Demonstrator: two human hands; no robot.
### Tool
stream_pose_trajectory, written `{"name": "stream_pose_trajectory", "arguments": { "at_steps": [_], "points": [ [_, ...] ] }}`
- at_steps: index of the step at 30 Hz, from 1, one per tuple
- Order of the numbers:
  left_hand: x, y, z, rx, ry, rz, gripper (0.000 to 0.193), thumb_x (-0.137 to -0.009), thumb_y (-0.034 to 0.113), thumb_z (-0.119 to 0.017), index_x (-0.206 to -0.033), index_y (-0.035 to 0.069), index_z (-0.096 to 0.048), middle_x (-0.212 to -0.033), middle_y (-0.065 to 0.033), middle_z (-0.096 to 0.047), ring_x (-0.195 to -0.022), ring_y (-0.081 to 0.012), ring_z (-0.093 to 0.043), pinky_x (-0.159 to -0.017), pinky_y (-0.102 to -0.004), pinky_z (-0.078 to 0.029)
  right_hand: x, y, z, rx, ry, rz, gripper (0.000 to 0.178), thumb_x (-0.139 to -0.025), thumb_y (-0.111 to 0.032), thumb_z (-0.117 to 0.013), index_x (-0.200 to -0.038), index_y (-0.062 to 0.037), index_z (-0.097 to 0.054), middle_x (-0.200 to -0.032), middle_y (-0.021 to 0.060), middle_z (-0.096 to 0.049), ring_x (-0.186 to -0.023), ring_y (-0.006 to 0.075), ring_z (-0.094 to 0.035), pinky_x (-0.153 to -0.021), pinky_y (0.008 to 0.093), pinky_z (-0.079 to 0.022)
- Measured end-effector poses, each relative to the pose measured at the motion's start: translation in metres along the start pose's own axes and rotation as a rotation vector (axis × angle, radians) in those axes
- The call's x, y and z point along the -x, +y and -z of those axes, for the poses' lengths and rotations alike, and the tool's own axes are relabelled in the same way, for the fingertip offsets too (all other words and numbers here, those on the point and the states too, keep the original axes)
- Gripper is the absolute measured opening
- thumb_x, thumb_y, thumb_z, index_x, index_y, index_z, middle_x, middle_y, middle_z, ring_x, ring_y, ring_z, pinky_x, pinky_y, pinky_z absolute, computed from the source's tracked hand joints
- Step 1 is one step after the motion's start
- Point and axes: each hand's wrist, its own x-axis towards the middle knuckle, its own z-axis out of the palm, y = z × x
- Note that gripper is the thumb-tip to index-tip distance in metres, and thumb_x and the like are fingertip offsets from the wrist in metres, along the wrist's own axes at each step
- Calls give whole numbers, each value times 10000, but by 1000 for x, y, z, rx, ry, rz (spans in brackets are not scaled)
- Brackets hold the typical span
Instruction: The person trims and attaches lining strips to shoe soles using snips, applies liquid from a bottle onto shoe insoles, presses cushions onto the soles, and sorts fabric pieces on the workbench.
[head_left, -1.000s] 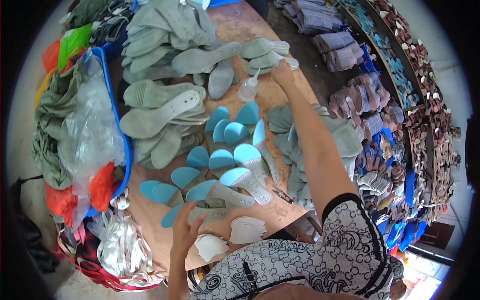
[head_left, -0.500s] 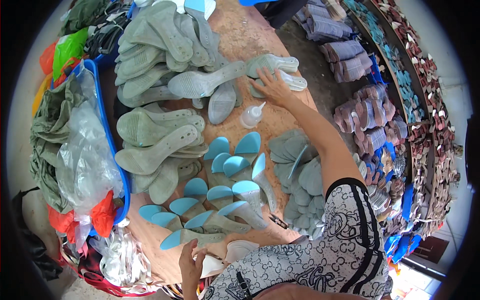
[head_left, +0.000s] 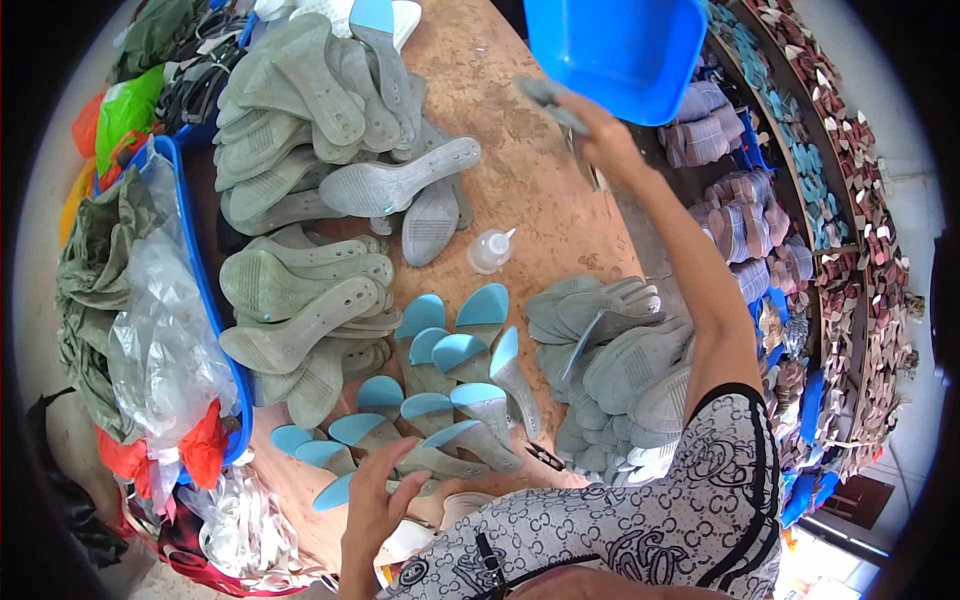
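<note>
The left hand [head_left: 378,495], half open with thumb and fingers apart and nothing visible in its grip, is just beside the blue-ended soles [head_left: 478,400]. To its right lies a pile of grey soles [head_left: 635,365]. Farther ahead of it stands a clear bottle [head_left: 490,252]. Beyond, the right hand [head_left: 612,145] curls around blurred grey pieces [head_left: 543,94], their number unclear. Past that hand is a blue tub [head_left: 615,55].
</note>
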Motion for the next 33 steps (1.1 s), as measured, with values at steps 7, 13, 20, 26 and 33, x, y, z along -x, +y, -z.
{"name": "stream_pose_trajectory", "arguments": {
  "at_steps": [7,13,20,26,33],
  "points": [
    [-129,65,5,559,-108,-237,718,-739,306,-772,-1334,19,-491,-1322,-123,-544,-1231,-243,-508,-1042,-357,-371,30,-67,165,-622,63,-430,365,-876,-124,-594,-1216,7,-585,-1136,65,-638,-1044,152,-578,-930,298,-423],
    [-158,123,-31,528,-32,-436,1168,-623,392,-855,-1481,-23,-178,-1478,-226,-330,-1377,-302,-334,-1136,-407,-250,55,-200,218,-1070,180,-408,364,-802,-72,-606,-1146,46,-590,-1028,94,-662,-962,177,-622,-881,308,-476],
    [-45,94,-21,381,141,-324,1203,-587,322,-885,-1478,-52,-168,-1435,-252,-383,-1312,-307,-415,-1084,-376,-330,100,-316,180,-1213,76,-545,480,-793,-64,-646,-1243,44,-521,-1109,110,-631,-961,170,-618,-859,292,-487],
    [66,47,-7,405,127,-163,1009,-681,205,-779,-1495,10,-215,-1401,-184,-446,-1289,-257,-433,-1085,-351,-308,159,-373,138,-1246,-66,-673,248,-830,-123,-690,-1034,11,-652,-918,33,-669,-861,116,-618,-798,288,-489],
    [160,7,34,413,-42,-1,914,-707,224,-710,-1481,9,-275,-1422,-186,-415,-1307,-269,-404,-1113,-355,-253,191,-425,118,-1247,-321,-717,290,-824,-142,-692,-1065,13,-647,-956,34,-669,-877,108,-606,-791,270,-472]
  ]
}}
